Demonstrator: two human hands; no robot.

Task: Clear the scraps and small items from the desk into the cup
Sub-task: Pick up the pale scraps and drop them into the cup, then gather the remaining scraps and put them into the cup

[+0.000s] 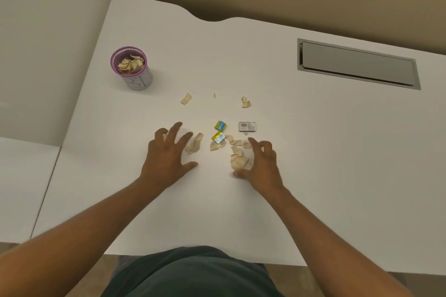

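A purple-rimmed cup [135, 75] stands at the back left of the white desk [217, 212], partly filled with beige paper scraps. Loose beige scraps lie mid-desk: one [186, 98], a tiny one [214, 95], one [246, 102], and a cluster [235, 149] between my hands. Two yellow-blue wrappers [220, 125] [218, 137] and a small grey box [247, 126] lie beside them. My left hand [169, 157] rests with fingers spread, fingertips touching scraps [194, 146]. My right hand [261, 164] is curled with fingers apart against the cluster's right side.
A grey metal cable hatch [358, 64] is set in the desk at the back right. A white partition wall [48, 43] runs along the left side. The desk's rear edge has a curved notch [212, 19].
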